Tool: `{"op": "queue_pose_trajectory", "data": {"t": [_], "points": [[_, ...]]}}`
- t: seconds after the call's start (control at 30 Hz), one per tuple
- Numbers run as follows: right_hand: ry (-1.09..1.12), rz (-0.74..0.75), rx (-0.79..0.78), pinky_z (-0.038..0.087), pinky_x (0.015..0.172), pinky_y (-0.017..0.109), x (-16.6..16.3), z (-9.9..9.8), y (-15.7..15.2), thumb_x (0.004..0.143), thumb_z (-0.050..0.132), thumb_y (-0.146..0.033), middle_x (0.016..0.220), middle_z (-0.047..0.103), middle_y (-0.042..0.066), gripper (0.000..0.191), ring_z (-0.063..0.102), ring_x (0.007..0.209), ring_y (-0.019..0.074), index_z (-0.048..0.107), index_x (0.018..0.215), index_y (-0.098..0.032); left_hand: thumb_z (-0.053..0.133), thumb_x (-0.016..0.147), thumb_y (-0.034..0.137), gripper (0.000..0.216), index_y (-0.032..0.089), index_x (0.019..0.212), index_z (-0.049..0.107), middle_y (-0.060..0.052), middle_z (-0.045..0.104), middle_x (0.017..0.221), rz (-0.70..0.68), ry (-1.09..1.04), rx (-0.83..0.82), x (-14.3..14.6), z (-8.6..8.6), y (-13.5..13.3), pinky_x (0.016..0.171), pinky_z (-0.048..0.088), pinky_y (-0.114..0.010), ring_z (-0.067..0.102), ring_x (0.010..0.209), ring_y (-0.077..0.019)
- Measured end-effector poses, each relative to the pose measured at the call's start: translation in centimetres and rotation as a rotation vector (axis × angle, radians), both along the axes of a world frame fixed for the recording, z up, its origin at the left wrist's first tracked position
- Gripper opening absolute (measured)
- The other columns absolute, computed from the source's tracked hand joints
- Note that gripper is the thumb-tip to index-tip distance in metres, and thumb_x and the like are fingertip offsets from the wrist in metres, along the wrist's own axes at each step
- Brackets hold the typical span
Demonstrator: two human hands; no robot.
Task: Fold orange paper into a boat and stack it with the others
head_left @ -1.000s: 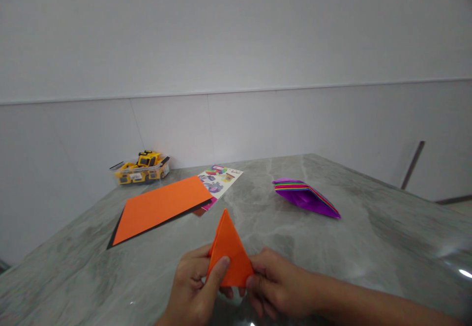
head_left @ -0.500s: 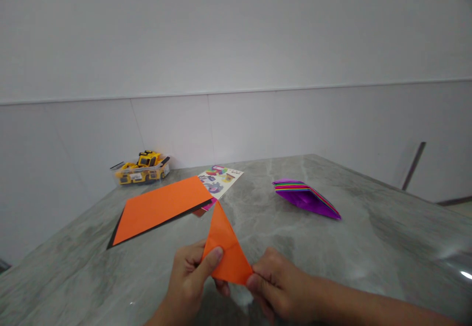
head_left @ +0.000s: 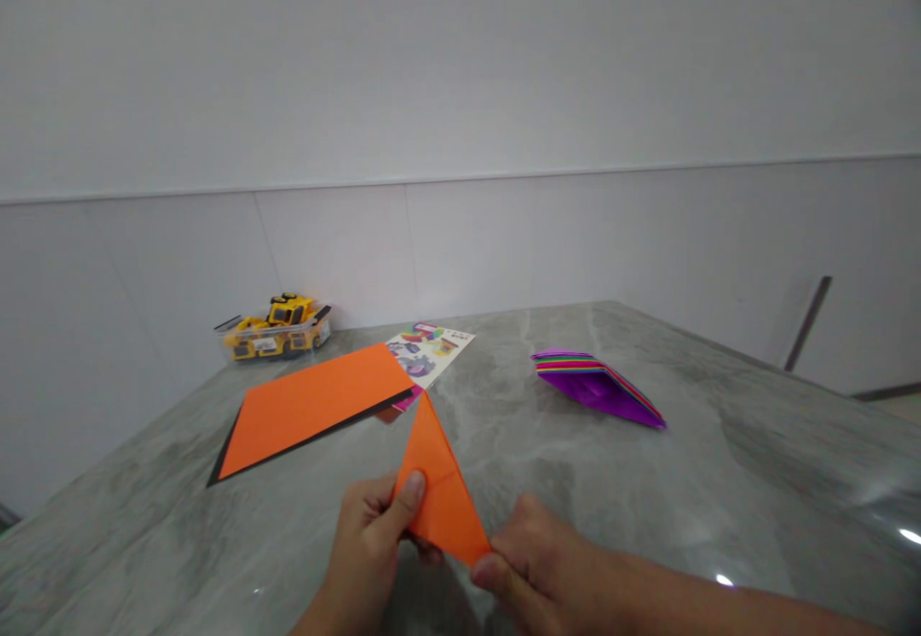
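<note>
Head view (only view): orange folded paper up front, btw both hands, tip pointing away, R lower corner twd wearer; looks held over the grey tabletop, clearance hard to tell. L hand pinches its L edge, thumb flat on top face, fingers curled under. R hand pinches lower R corner, thumb vs. fingers; exact fingertip pos. hidden. Crease lines show on face.

Step looks like working that R corner. Best approx.: L thumb firm as anchor, R pull light & in line w/ existing creases; too hard = likely tear or skewed point. Line up layers at tip before pressing; then press crease on hard tabletop, not mid-air. Room OK: orange sheet and purple folded paper lie beyond, well apart from R hand.
</note>
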State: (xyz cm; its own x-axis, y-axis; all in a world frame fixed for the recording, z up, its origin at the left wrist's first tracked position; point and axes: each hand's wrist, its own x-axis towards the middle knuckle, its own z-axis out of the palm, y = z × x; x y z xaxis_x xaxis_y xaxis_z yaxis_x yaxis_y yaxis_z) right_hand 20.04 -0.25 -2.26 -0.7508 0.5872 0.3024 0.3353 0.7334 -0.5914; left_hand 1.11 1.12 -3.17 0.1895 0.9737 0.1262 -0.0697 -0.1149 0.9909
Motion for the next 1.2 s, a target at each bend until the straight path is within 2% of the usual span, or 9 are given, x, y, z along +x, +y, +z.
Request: {"op": "queue_pose_trajectory", "data": {"t": [0.1,0.27,0.43,0.57,0.67,0.87,1.03,1.2], "points": [[-0.002,0.075,-0.024,0.025,0.043,0.022,0.1,0.1,-0.1,0.096,0.015,-0.056,0.047,0.026,-0.006,0.059,0.028,0.041,0.0074,0.033,0.054,-0.02,0.058,0.081,0.053,0.053,0.012,0.047,0.06,-0.002,0.052,0.038,-0.022,-0.052,-0.072,0.1,-0.3,0.1,0.043,0.034,-0.022,0.048,0.039,-0.0128],[0.021,0.049,-0.238,0.025,0.041,0.018,0.2,-0.2,0.2,0.095,0.031,-0.05,0.047,0.033,-0.006,0.051,0.032,0.041,0.0058,0.04,0.056,-0.018,0.056,0.083,0.054,0.053,0.013,0.049,0.056,-0.001,0.05,0.045,-0.028,0.112,0.148,-0.3,0.5,-0.2,0.044,0.033,-0.021,0.046,0.042,-0.0111],[0.174,-0.025,-0.316,0.029,0.045,0.017,-0.2,-0.6,0.6,0.091,0.03,-0.064,0.056,0.04,-0.003,0.061,0.037,0.051,0.0069,0.048,0.061,-0.015,0.05,0.087,0.053,0.052,0.011,0.057,0.061,-0.003,0.052,0.058,-0.26,0.155,0.202,0.4,-0.1,-0.6,0.045,0.033,-0.021,0.047,0.048,-0.0112],[0.234,0.007,-0.451,0.029,0.043,0.018,-0.4,-0.5,0.2,0.089,0.032,-0.068,0.054,0.043,-0.003,0.064,0.038,0.047,0.0065,0.051,0.063,-0.014,0.051,0.086,0.055,0.053,0.01,0.063,0.066,-0.004,0.053,0.058,-0.378,0.066,0.097,0.8,-0.7,-0.6,0.043,0.033,-0.021,0.045,0.045,-0.0102],[0.29,0.05,-0.57,0.025,0.037,0.017,-0.5,-0.6,-0.1,0.088,0.032,-0.07,0.047,0.04,-0.004,0.064,0.035,0.039,0.005,0.048,0.059,-0.015,0.053,0.084,0.058,0.054,0.009,0.067,0.067,-0.004,0.053,0.055,-0.442,-0.006,0.006,0.8,-0.3,-0.7,0.039,0.03,-0.02,0.041,0.04,-0.0086],[0.422,-0.005,-0.477,0.021,0.039,0.017,-0.8,-0.8,0.2,0.09,0.042,-0.062,0.049,0.035,-0.006,0.057,0.029,0.043,0.0037,0.042,0.056,-0.016,0.058,0.08,0.058,0.054,0.01,0.058,0.064,-0.003,0.05,0.058,-0.439,0.042,0.069,0.8,0.8,-0.9,0.046,0.03,-0.021,0.042,0.05,-0.0099],[0.55,0.166,-0.593,0.02,0.038,0.018,-1.0,-0.3,-0.1,0.091,0.042,-0.059,0.045,0.033,-0.006,0.057,0.027,0.039,0.003,0.041,0.054,-0.016,0.058,0.078,0.061,0.056,0.011,0.056,0.064,-0.003,0.05,0.054,-0.552,-0.029,-0.057,1.0,1.0,-1.0,0.044,0.028,-0.022,0.038,0.044,-0.0087],[0.492,0.183,-0.512,0.028,0.046,0.02,-1.2,0.7,-1.0,0.091,0.04,-0.058,0.06,0.037,-0.003,0.048,0.033,0.051,0.0063,0.039,0.065,-0.018,0.065,0.074,0.058,0.055,0.014,0.045,0.047,0.0,0.041,0.051,-0.655,-0.128,-0.075,1.0,0.4,-0.7,0.044,0.023,-0.023,0.033,0.045,-0.0075]]}}
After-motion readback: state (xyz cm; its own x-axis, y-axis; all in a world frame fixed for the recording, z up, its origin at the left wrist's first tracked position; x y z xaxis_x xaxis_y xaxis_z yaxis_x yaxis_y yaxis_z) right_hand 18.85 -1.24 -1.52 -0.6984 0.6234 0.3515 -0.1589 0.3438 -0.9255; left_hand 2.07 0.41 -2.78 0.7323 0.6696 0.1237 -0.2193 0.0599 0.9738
